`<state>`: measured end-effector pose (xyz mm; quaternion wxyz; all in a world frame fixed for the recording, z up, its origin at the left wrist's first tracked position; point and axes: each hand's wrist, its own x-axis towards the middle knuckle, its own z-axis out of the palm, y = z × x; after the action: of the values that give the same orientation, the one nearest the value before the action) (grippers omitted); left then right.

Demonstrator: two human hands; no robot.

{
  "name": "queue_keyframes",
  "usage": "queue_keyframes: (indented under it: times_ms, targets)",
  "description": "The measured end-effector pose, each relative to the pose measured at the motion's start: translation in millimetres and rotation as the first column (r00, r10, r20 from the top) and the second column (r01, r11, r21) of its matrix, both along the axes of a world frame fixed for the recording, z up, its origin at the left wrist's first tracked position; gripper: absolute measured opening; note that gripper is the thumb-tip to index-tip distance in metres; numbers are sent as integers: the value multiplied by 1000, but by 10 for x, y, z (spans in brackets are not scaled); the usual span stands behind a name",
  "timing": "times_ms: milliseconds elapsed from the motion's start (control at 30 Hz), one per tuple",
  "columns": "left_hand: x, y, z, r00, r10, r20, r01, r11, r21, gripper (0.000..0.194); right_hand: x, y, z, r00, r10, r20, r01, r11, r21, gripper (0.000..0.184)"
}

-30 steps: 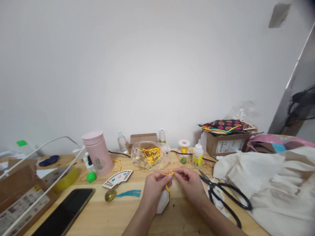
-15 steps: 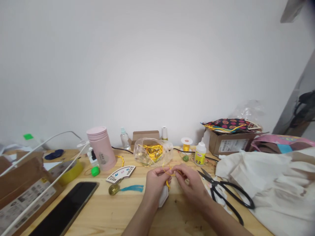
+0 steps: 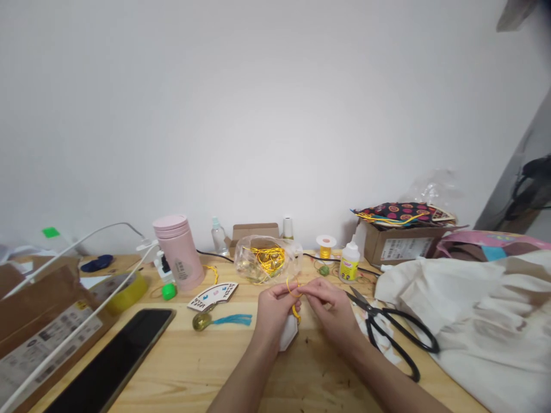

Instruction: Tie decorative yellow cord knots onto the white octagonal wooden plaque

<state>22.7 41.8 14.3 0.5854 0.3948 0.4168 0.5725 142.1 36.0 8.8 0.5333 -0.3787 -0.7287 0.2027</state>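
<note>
Both hands meet over the middle of the wooden table (image 3: 193, 367). My left hand (image 3: 275, 310) is closed, pinching a yellow cord (image 3: 295, 312) that makes a small loop above the fingertips. My right hand (image 3: 329, 304) pinches the same cord, its fingertips touching those of the left. Below the left fingers hangs a flat white angular piece (image 3: 289, 334), partly hidden by that hand. To the left lie a fan-shaped ornament (image 3: 214, 296) and a brass-coloured bead (image 3: 201, 321) with a blue tassel (image 3: 232, 319).
Black scissors (image 3: 387, 327) lie open at right, beside white cloth (image 3: 465, 304). Behind the hands stand a plastic bag of yellow cord (image 3: 269, 261), a cord spool (image 3: 326, 248) and a glue bottle (image 3: 349, 264). A phone (image 3: 112, 361), pink flask (image 3: 179, 252) and cardboard box (image 3: 47, 338) occupy the left.
The fingertips have come closer together, and the cord loop now stands up above the left fingers. The view has shifted slightly. Both hands keep hold of the cord.
</note>
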Motion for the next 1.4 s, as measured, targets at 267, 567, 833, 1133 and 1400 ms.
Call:
queue_keyframes:
  times_ms: [267, 567, 833, 1133, 1400]
  targets:
    - [32, -72, 142, 941, 294, -170, -237, 926, 294, 15, 45, -26, 64, 997, -73, -24, 75, 991, 108, 27]
    - [39, -580, 888, 713, 471, -520, 77, 684, 725, 17, 47, -104, 184, 977, -2, -215, 4, 1000, 12, 18]
    - [-64, -247, 799, 916, 98, -388, -68, 993, 92, 11, 61, -54, 137, 975, 77, -209, -95, 993, -76, 18]
    - [-303, 106, 119, 988, 42, 151, -25, 993, -113, 12, 28, 28, -150, 997, 46, 56, -36, 985, -169, 27]
    - [-339, 146, 8, 948, 85, 307, -50, 992, -119, 11, -115, -161, -123, 989, 147, -22, -148, 961, -233, 49]
